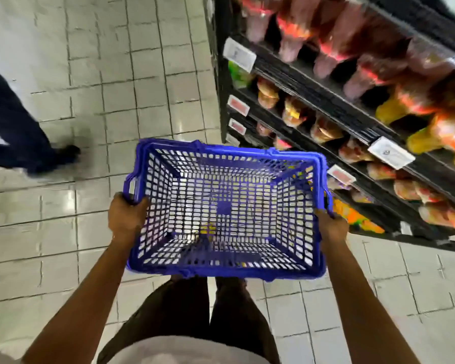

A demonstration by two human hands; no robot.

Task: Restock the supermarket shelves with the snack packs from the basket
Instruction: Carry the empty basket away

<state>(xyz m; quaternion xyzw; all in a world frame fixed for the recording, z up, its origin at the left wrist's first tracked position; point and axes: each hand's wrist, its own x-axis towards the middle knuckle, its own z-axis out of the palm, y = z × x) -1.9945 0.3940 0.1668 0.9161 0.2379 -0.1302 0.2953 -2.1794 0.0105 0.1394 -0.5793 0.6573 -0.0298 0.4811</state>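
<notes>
Gripping the basket (221, 149) rim, the left hand (126, 215) at nine o'clock and right hand (331, 225) at three curl closed; shelves (326, 103) at two.

The basket (229, 149) is blue, its walls and bottom an open lattice of small squares, above a floor (116, 74) of pale grey tiles ruled by dark grout lines. The shelves (313, 86) are black, with packs (289, 48) in pink, red, orange and yellow and tags (239, 54) white or red. The trousers (179, 306) are dark brown, the shirt (184, 350) off-white, another person's leg (13, 122) navy.
</notes>
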